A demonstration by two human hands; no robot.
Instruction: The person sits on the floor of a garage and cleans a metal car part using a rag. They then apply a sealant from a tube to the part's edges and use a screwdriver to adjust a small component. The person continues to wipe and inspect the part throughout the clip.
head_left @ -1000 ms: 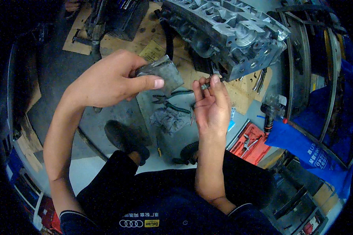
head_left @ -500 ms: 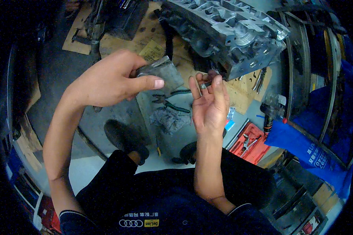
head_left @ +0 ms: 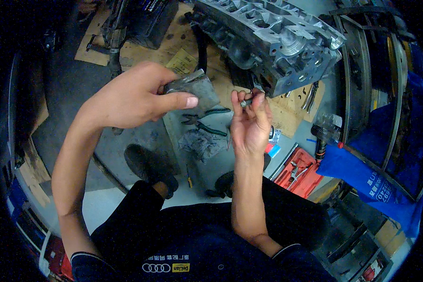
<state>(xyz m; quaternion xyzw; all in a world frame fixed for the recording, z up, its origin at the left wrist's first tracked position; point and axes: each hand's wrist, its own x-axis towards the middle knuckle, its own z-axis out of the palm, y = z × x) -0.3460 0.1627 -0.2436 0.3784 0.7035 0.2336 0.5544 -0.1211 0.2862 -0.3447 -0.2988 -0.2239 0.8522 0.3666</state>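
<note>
Left hand (head_left: pixel 131 96) pinching metal block (head_left: pixel 199 94); right hand (head_left: pixel 251 126) pinching small fitting (head_left: pixel 246 102) by engine's (head_left: pixel 286 44) near corner, attached or loose unclear.

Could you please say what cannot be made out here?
Head view: gray metal block, left end partly covered by left hand.
Head view: small metal part, exact shape partly covered by right hand.
Head view: engine cylinder head, far part cut off by top edge.
</note>
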